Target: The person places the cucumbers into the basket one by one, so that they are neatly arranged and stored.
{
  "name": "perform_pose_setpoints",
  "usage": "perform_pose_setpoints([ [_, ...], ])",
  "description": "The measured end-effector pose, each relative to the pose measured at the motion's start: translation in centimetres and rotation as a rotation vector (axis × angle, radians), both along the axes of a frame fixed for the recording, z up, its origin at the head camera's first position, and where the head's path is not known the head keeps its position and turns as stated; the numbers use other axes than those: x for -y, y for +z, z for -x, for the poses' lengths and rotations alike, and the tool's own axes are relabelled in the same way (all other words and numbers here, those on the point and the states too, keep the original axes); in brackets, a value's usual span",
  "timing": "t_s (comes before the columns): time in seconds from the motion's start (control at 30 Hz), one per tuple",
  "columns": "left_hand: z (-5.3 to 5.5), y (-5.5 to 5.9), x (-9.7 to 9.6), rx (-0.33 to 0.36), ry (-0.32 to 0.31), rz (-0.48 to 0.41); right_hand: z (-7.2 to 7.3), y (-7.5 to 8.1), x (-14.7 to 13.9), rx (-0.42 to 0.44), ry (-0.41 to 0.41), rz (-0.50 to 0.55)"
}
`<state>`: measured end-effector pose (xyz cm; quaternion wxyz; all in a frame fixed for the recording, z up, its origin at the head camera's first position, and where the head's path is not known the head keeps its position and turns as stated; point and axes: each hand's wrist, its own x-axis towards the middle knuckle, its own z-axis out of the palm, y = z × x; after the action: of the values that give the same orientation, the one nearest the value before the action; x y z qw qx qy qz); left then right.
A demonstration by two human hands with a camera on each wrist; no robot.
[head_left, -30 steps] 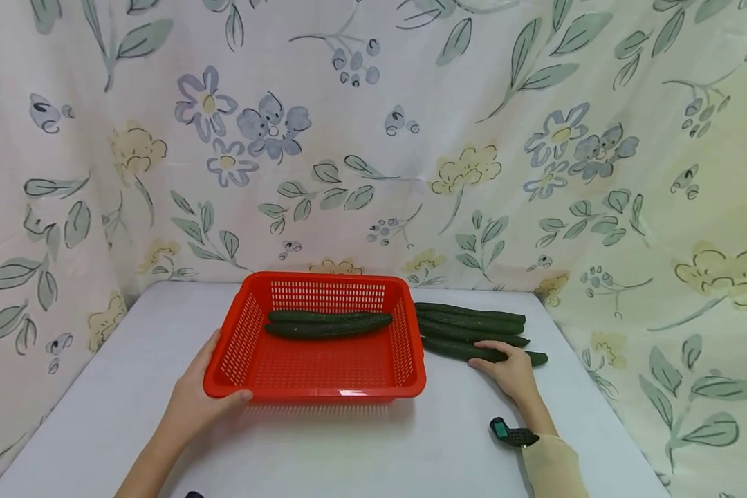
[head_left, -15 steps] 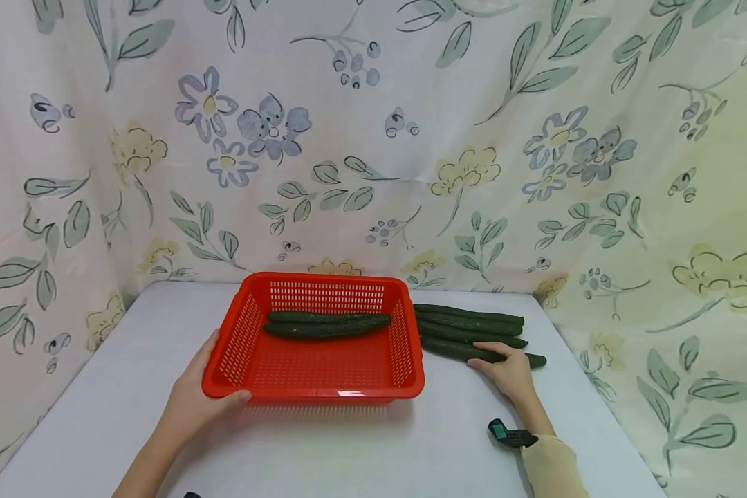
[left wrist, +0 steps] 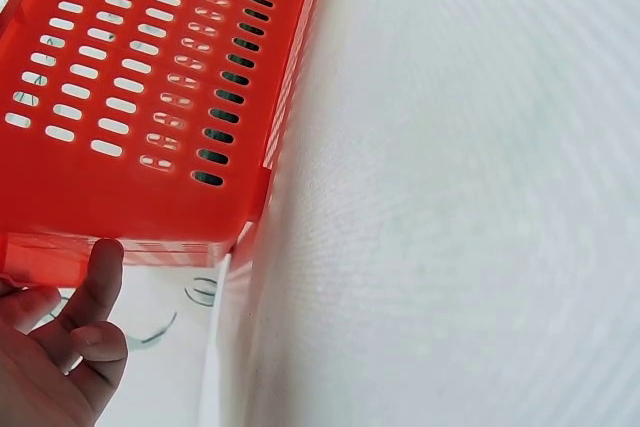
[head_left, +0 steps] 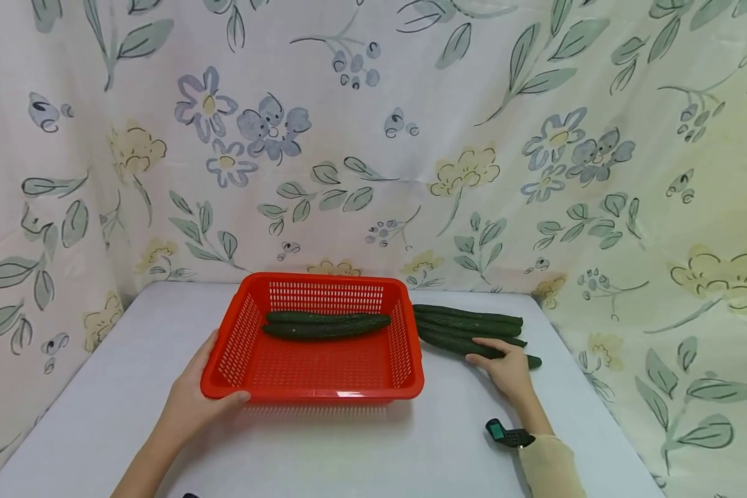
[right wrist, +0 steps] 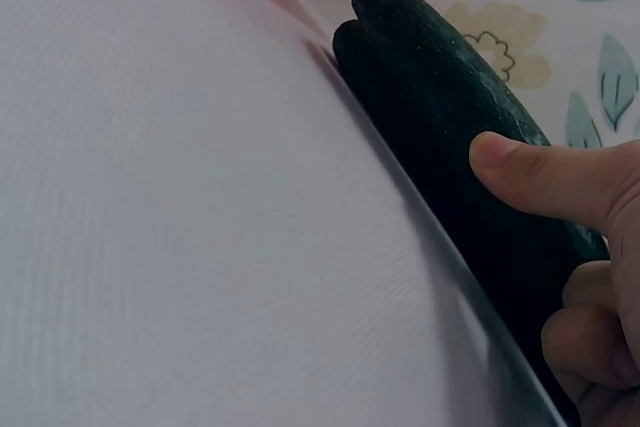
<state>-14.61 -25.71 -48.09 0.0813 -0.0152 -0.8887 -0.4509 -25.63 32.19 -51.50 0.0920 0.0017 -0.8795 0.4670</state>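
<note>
A red plastic basket [head_left: 317,396] with slotted walls stands on the table, two dark green cucumbers [head_left: 326,330] lying side by side in its rear half. My left hand [head_left: 189,398] holds the basket at its near left corner, thumb along the front rim and fingers at the left side. In the left wrist view, bent fingers [left wrist: 100,287] touch the basket. To the right of the basket lie several more cucumbers [head_left: 467,319], close together. My right hand [head_left: 510,366] grips the nearest cucumber [head_left: 442,340] of that group near its right end. The right wrist view shows the thumb [right wrist: 520,169] on its side.
A white table [head_left: 324,456] bears everything. Floral cloth [head_left: 373,207] hangs behind it and along both sides. A dark watch-like device [head_left: 507,434] is at the right wrist.
The cucumber under my right hand has shifted slightly left, closer to the others beside it. The left hand and the basket look unchanged.
</note>
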Motion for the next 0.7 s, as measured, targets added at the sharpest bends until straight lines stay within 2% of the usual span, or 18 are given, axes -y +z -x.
perform_pose_setpoints([
  [0.27, 0.0, 0.0, 0.0, -0.014, 0.003, 0.005, 0.7, 1.6, 0.8, -0.036, -0.036, 0.032],
  [0.7, 0.0, 0.1, 0.0, 0.011, -0.002, -0.021, 2.5, 4.8, 3.0, -0.089, -0.015, 0.035],
])
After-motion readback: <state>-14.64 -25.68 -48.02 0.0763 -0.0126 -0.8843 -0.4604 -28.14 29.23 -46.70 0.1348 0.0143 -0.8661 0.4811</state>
